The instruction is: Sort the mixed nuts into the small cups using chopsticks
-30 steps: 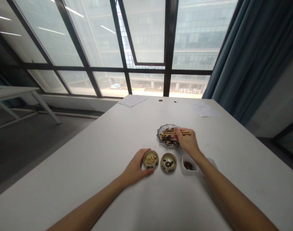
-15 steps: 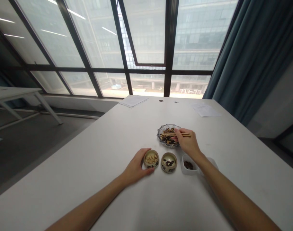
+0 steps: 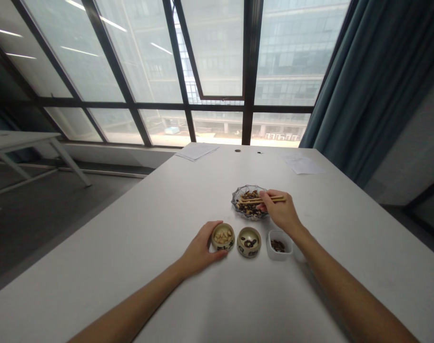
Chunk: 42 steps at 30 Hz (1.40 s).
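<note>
My right hand (image 3: 281, 213) is closed round a pair of wooden chopsticks (image 3: 254, 200), whose tips lie over a glass dish (image 3: 237, 197) of mixed dark and pale seeds. My left hand (image 3: 199, 252) curls around the side of a small gold bowl (image 3: 223, 237) holding pale nuts. Beside it stands a second gold bowl (image 3: 249, 241) with a few dark seeds. A small white square dish (image 3: 279, 245) of dark seeds sits just below my right wrist.
The white table (image 3: 160, 228) stretches to the windows. Sheets of paper (image 3: 197, 150) lie at its far left edge and another sheet (image 3: 304, 165) at the far right. A second table (image 3: 20, 140) stands at the left; a blue curtain (image 3: 374, 81) hangs at the right.
The chopsticks have shifted slightly over the glass dish. My left hand has stayed on the gold bowl.
</note>
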Tool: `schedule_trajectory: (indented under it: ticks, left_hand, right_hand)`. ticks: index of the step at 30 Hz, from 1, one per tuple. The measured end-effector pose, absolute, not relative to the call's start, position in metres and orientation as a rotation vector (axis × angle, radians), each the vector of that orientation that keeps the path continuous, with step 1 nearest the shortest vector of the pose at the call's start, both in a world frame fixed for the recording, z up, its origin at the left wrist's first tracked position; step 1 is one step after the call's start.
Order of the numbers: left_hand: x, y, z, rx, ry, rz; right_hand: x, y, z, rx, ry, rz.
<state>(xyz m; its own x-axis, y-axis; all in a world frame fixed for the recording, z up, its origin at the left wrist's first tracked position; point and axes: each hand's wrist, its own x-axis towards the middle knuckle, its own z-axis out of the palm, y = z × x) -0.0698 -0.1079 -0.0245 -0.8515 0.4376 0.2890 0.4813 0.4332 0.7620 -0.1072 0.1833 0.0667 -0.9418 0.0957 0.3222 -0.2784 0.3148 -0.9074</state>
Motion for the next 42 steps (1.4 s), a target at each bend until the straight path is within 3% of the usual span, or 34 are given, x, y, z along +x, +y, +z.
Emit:
schedule_trajectory:
  ticks: [12,25,42]
  left_hand:
    - [-0.07,-0.107,-0.023,-0.839,-2.607,-1.395]
    - [-0.069,-0.108,-0.026,-0.852,-2.628,-1.398]
    - [-0.07,-0.109,-0.028,-0.876,-2.609,-1.421]
  right_hand:
    - [-0.107,0.181,0.065,0.171,-2.251,1.623]
    - [-0.026,0.186,0.154,0.318,-2.214,1.748]
    - [-0.024,0.173,0.142,0.486,-2.448,1.891]
